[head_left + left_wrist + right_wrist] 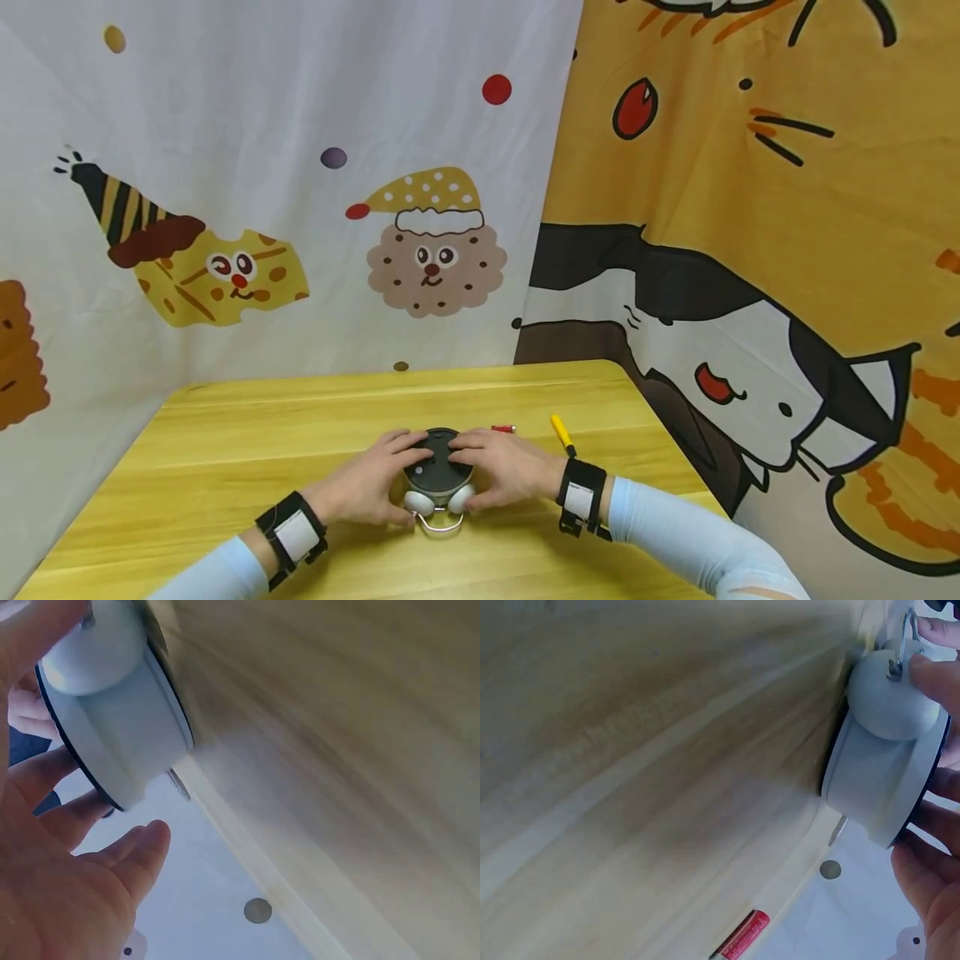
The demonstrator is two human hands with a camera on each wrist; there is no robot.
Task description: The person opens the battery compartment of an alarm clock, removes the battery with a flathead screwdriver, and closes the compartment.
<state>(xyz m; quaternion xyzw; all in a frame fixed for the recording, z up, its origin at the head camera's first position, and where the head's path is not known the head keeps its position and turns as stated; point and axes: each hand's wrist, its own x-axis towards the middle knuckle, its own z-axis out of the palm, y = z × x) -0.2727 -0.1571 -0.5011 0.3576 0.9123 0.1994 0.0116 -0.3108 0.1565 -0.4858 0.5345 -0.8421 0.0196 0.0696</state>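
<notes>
A white twin-bell alarm clock [438,463] lies on the table with its black back facing up. Its two bells and wire handle point toward the person. My left hand [371,483] holds the clock's left side, fingers over the black back and thumb by the left bell [97,652]. From the other side my right hand [513,468] grips it, fingertips on the back and thumb at the right bell [892,697]. The clock's face is hidden underneath.
A red battery [503,428] lies just behind the right hand. Farther right is a yellow-handled tool [562,433], its dark end partly hidden by the right wrist. The wooden table [225,450] meets a printed curtain at the back.
</notes>
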